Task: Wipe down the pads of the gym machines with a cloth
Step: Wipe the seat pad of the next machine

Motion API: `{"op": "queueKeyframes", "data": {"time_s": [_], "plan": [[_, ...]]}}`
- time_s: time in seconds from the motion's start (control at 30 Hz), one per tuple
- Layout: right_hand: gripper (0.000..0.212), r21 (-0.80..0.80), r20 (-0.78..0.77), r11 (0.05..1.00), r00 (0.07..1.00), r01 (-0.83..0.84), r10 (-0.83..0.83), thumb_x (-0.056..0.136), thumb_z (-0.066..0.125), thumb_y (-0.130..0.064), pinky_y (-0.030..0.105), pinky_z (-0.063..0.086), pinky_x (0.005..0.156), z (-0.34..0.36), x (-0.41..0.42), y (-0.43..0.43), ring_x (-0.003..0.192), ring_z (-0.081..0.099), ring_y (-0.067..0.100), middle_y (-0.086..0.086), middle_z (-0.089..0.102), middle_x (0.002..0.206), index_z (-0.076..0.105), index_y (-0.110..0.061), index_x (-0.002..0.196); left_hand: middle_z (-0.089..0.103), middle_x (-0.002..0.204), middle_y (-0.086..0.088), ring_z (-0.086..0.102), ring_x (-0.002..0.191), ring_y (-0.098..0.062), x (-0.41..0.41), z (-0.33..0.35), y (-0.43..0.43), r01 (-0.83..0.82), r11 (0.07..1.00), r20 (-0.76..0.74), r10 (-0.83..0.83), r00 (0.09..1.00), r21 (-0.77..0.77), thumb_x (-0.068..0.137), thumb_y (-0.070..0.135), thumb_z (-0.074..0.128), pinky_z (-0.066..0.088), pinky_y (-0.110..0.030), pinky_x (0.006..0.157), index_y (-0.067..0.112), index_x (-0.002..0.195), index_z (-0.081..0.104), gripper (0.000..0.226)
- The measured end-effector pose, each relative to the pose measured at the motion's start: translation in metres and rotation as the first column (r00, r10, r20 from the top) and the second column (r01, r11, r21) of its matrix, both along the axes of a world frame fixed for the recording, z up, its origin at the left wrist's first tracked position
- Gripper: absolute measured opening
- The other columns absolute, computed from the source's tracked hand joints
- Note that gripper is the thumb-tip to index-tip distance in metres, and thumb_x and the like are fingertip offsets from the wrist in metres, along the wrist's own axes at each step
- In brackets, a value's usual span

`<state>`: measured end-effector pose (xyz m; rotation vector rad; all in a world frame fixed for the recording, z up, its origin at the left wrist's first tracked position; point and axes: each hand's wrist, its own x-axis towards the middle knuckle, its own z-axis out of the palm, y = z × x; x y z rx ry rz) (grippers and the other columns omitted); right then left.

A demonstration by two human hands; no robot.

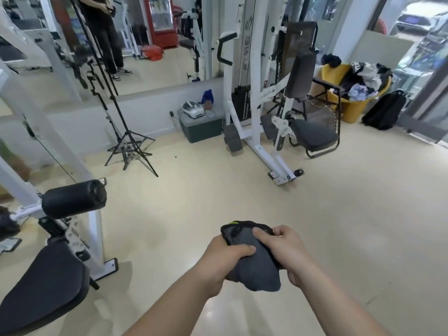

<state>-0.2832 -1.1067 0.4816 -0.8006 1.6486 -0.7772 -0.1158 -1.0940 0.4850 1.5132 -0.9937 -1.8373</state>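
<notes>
in the lower centre of the frame, a bunched dark grey cloth (254,265) hangs above the pale floor (339,214), the left hand (226,259) curled round its left side and the right hand (284,248) gripping its right side. at the lower left, well apart from it, are a white machine's black seat pad (43,284) and roller pad (72,198). at the upper right stands another machine with a back pad (300,76), near a yellow tub (356,110) and a black backpack (385,110).
</notes>
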Motion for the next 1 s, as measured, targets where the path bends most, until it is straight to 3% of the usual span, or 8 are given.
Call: {"op": "queueKeyframes", "data": {"time_s": [0.1,0.27,0.4,0.5,0.7,0.8,0.9,1.0], "plan": [[0.046,0.002,0.003,1.000,1.000,0.018,-0.018,0.083,0.081,-0.043,0.032,0.052,0.055,0.009,0.007,-0.030,0.070,0.069,0.024,0.009,0.073,0.089,0.059,-0.006,0.100,0.080,0.102,-0.002,0.077,0.096,-0.028,0.003,0.002,-0.036,-0.028,1.000,-0.007,0.028,1.000,0.010,0.087,0.017,0.073,0.060,-0.053,0.084,0.025,0.115,0.070,0.029],[0.036,-0.021,-0.010,1.000,1.000,0.023,-0.023,0.086,0.078,-0.042,0.028,0.050,0.052,0.018,-0.006,-0.083,0.070,0.071,0.021,0.007,0.075,0.088,0.066,-0.009,0.095,0.079,0.099,0.002,0.074,0.089,-0.025,-0.015,0.010,-0.088,-0.083,0.997,-0.002,0.083,0.997,0.005,0.090,0.018,0.070,0.054,-0.031,0.059,0.029,0.112,0.069,0.025],[0.035,-0.009,-0.039,0.997,0.996,-0.079,0.078,0.083,0.081,-0.036,0.027,0.049,0.051,0.010,0.005,-0.118,0.068,0.068,0.023,0.009,0.071,0.083,0.060,-0.009,0.087,0.078,0.100,-0.001,0.069,0.079,-0.022,-0.015,0.011,-0.107,-0.182,0.982,0.016,0.182,0.983,0.044,0.089,0.022,0.068,0.048,-0.025,0.052,0.027,0.109,0.070,0.022],[0.032,0.009,-0.042,0.973,0.973,-0.229,0.229,0.086,0.080,-0.032,0.018,0.041,0.042,0.001,0.039,-0.145,0.061,0.061,0.019,0.005,0.065,0.076,0.055,-0.012,0.082,0.078,0.097,-0.004,0.066,0.074,-0.021,0.015,0.011,-0.111,-0.328,0.940,0.022,0.328,0.945,0.098,0.085,0.023,0.063,0.046,-0.023,0.051,0.025,0.105,0.072,0.023],[0.029,0.046,0.031,0.820,0.821,-0.571,0.570,0.088,0.077,-0.033,0.020,0.043,0.042,-0.010,0.164,-0.154,0.063,0.064,0.018,0.004,0.070,0.083,0.060,-0.010,0.093,0.075,0.089,-0.006,0.066,0.072,-0.025,0.122,-0.005,-0.082,-0.678,0.711,0.094,0.674,0.733,0.188,0.082,0.026,0.061,0.045,-0.025,0.054,0.015,0.109,0.067,0.030],[0.033,0.063,0.066,0.749,0.752,-0.660,0.656,0.087,0.078,-0.034,0.024,0.048,0.046,-0.016,0.223,-0.143,0.064,0.069,0.019,0.006,0.075,0.085,0.062,-0.008,0.098,0.078,0.086,-0.004,0.071,0.073,-0.026,0.174,-0.017,-0.056,-0.780,0.603,0.100,0.776,0.622,0.169,0.084,0.025,0.066,0.050,-0.028,0.055,0.014,0.109,0.069,0.028],[0.029,0.092,0.085,0.689,0.695,-0.719,0.714,0.090,0.073,-0.031,0.031,0.050,0.056,-0.022,0.277,-0.135,0.061,0.065,0.022,0.006,0.073,0.080,0.063,-0.006,0.101,0.079,0.095,-0.005,0.075,0.088,-0.026,0.222,-0.029,-0.036,-0.887,0.451,0.144,0.875,0.462,0.101,0.088,0.022,0.070,0.060,-0.037,0.073,0.017,0.107,0.070,0.020],[0.025,0.113,0.085,0.635,0.644,-0.764,0.760,0.092,0.068,-0.028,0.034,0.052,0.061,-0.030,0.333,-0.127,0.065,0.064,0.023,0.009,0.070,0.086,0.067,-0.005,0.103,0.075,0.095,-0.008,0.072,0.085,-0.025,0.272,-0.042,-0.023,-0.911,0.401,0.203,0.888,0.413,0.102,0.085,0.024,0.075,0.057,-0.033,0.069,0.015,0.105,0.067,0.024]]}}
